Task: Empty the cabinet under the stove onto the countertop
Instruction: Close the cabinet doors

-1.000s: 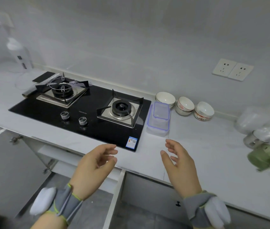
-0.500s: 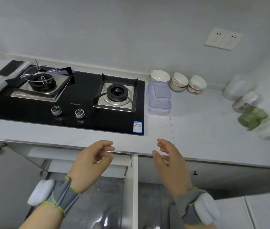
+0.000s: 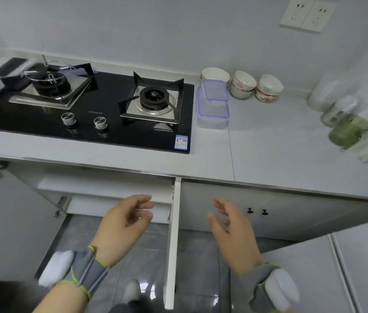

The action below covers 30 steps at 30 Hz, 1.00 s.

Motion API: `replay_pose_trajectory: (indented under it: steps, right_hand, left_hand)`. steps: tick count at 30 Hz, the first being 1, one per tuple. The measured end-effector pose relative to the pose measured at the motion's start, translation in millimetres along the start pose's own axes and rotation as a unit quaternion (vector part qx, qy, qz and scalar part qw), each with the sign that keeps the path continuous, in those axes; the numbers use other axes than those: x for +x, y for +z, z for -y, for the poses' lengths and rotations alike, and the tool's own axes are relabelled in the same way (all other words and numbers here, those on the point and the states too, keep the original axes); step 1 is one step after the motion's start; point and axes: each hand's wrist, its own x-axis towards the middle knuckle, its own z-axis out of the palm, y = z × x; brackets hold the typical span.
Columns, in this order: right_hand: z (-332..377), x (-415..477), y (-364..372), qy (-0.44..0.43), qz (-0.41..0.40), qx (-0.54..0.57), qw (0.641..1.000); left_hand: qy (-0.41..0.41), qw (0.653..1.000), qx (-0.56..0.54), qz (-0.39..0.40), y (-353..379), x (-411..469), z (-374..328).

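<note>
Currently left hand [image 3: 124, 224], right hand [image 3: 234, 233] empty, fingers [image 3: 143, 205] loosely apart; countertop [image 3: 280, 143]: three bowls [image 3: 244, 83], two containers [image 3: 214, 109].

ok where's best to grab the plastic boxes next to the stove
Probably the lower box by its two long side walls, just under the blue rim, coming from the front. The smaller box only rests on its lid toward the back, so lifting the bottom one level should carry both.

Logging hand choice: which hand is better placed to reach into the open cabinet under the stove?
Likely left. The left hand hangs empty before the cabinet opening; the right hand, also empty, sits beyond the open door, facing a closed door.
</note>
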Motion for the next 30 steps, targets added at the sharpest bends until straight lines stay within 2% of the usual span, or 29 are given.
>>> replay_pose_trajectory:
  steps: [8,18,25,30]
  right_hand:
    - [-51,-7,55,-0.023,0.001,0.046,0.999]
    - [-87,-61,125,-0.138,-0.069,0.112,0.982]
    - [-94,-152,134,-0.161,-0.119,0.128,0.971]
    - [-101,-173,139,-0.139,-0.095,0.112,0.979]
  left_hand:
    - [0.002,0.999,0.012,-0.037,27,-17,74]
    - [0.076,0.995,-0.019,-0.064,43,-61,182]
    - [0.131,0.988,-0.048,-0.060,25,-145,203]
    - [0.147,0.986,-0.061,-0.058,17,-171,207]
